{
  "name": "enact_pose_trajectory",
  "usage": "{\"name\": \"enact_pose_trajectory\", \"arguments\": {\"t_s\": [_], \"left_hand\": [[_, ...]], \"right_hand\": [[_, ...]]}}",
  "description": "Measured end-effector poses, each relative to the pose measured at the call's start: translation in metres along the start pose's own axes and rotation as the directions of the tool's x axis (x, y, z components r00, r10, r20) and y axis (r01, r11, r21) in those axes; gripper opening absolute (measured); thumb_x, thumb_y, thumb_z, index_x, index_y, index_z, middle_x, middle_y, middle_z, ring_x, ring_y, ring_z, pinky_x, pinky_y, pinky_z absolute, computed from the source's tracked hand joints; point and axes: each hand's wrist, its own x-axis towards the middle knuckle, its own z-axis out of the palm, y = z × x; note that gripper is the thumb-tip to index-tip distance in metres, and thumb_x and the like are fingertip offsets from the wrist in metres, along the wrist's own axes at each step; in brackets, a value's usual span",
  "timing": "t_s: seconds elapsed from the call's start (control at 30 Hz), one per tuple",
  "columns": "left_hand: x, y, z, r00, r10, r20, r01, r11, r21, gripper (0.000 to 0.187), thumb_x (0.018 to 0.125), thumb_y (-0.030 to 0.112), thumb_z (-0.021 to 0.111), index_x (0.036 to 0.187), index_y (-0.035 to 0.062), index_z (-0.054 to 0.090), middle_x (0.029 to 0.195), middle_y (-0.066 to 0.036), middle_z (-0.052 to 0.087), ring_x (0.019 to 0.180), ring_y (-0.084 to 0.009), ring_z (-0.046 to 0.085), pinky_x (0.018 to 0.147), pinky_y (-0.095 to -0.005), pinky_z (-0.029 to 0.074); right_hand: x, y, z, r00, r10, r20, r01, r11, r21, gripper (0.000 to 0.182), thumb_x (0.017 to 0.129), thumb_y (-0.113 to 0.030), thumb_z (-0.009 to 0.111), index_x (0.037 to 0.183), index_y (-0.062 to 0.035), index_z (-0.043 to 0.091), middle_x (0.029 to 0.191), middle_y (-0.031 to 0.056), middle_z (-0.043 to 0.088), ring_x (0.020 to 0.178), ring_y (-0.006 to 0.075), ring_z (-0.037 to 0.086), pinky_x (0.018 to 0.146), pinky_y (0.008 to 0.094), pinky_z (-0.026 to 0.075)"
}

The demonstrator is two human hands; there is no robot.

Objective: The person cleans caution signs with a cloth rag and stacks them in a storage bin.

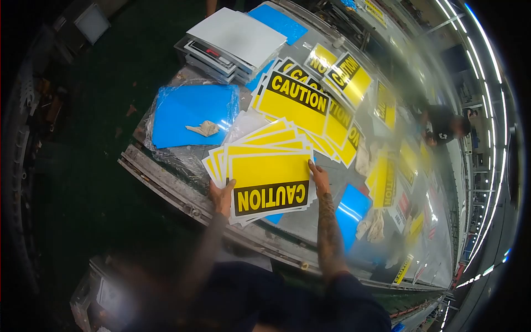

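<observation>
A fanned stack of yellow caution signs lies low over the near side of the table, its lettering upside down to me. My left hand grips the stack's left edge, thumb on top and fingers underneath. On the opposite edge my right hand holds it the same way, thumb on the face. Just beyond, a loose pile of more caution signs faces upright to me. Left of the held stack, a crumpled cloth rests on a blue sheet in clear plastic.
White panels are piled at the far left of the table. Another blue sheet and crumpled gloves or rags lie to the right, with more signs. A person in dark clothing is at the table's far right.
</observation>
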Motion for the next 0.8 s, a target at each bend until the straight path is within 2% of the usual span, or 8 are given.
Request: {"name": "enact_pose_trajectory", "arguments": {"t_s": [0.13,0.37,0.4,0.53,0.63,0.67,0.77,0.8], "left_hand": [[-0.016,0.007,0.01,0.976,0.203,0.072,-0.198,0.978,-0.071,0.053,0.094,0.001,0.077,0.141,-0.0013,0.051,0.135,-0.015,0.068,0.122,-0.0247,0.067,0.104,-0.0383,0.053],[-0.079,0.044,0.017,0.904,0.377,0.201,-0.367,0.926,-0.088,0.047,0.092,0.001,0.078,0.134,-0.0016,0.055,0.126,-0.014,0.067,0.115,-0.0229,0.067,0.098,-0.037,0.053],[-0.091,0.04,0.017,0.906,0.369,0.204,-0.346,0.928,-0.14,0.046,0.092,0.0,0.078,0.132,-0.0012,0.056,0.124,-0.014,0.067,0.113,-0.0233,0.066,0.098,-0.0374,0.053],[-0.11,0.005,-0.021,0.699,0.593,0.401,-0.694,0.698,0.176,0.04,0.095,-0.003,0.073,0.127,0.0029,0.05,0.116,-0.012,0.058,0.105,-0.0208,0.06,0.097,-0.0356,0.05],[-0.123,-0.005,-0.035,0.625,0.662,0.414,-0.744,0.665,0.059,0.037,0.096,-0.001,0.073,0.124,0.0046,0.048,0.118,-0.014,0.059,0.106,-0.0238,0.061,0.097,-0.0373,0.05],[-0.125,-0.006,-0.04,0.618,0.653,0.439,-0.742,0.669,0.049,0.034,0.098,0.001,0.072,0.119,0.0063,0.047,0.118,-0.015,0.06,0.107,-0.0266,0.061,0.098,-0.0398,0.05],[-0.128,0.003,-0.047,0.597,0.669,0.443,-0.757,0.653,0.034,0.035,0.09,-0.013,0.071,0.111,0.0059,0.052,0.108,-0.014,0.064,0.103,-0.0294,0.066,0.094,-0.0407,0.053],[-0.126,0.001,-0.052,0.577,0.648,0.496,-0.757,0.653,0.027,0.031,0.097,0.003,0.073,0.116,0.0074,0.049,0.114,-0.016,0.064,0.107,-0.0295,0.063,0.099,-0.0442,0.051]], "right_hand": [[-0.025,-0.003,-0.008,0.995,-0.052,-0.09,0.087,0.888,0.452,0.091,0.106,-0.074,0.042,0.16,-0.0005,0.047,0.158,0.0148,0.054,0.146,0.0296,0.048,0.122,0.0381,0.033],[-0.026,0.023,-0.019,0.93,-0.108,-0.351,0.353,0.525,0.774,0.087,0.111,-0.067,0.035,0.169,-0.0028,0.025,0.169,0.0175,0.039,0.157,0.0311,0.033,0.128,0.0438,0.024],[-0.049,-0.001,-0.018,0.903,-0.002,-0.429,0.362,0.542,0.759,0.077,0.114,-0.061,0.03,0.167,-0.0055,0.026,0.157,0.0196,0.053,0.149,0.0311,0.045,0.124,0.0443,0.032],[-0.054,0.033,-0.032,0.892,-0.249,-0.377,0.45,0.56,0.696,0.066,0.114,-0.06,0.026,0.153,-0.0075,0.042,0.121,0.0189,0.075,0.119,0.0297,0.065,0.115,0.0441,0.042],[-0.064,0.048,-0.038,0.884,-0.334,-0.327,0.467,0.599,0.651,0.075,0.114,-0.061,0.025,0.168,-0.0095,0.015,0.13,0.0247,0.071,0.121,0.0341,0.067,0.115,0.047,0.042],[-0.065,0.051,-0.033,0.877,-0.327,-0.352,0.481,0.57,0.666,0.08,0.113,-0.065,0.019,0.158,-0.0029,0.04,0.139,0.021,0.068,0.12,0.0304,0.064,0.114,0.0434,0.043],[-0.083,0.042,-0.023,0.892,-0.309,-0.33,0.45,0.535,0.715,0.086,0.112,-0.065,0.018,0.149,0.0052,0.05,0.145,0.023,0.064,0.122,0.0309,0.063,0.113,0.043,0.044],[-0.083,0.044,-0.021,0.901,-0.305,-0.308,0.429,0.519,0.739,0.087,0.112,-0.065,0.018,0.144,0.0074,0.054,0.144,0.0239,0.064,0.121,0.0311,0.063,0.112,0.0428,0.045]]}}
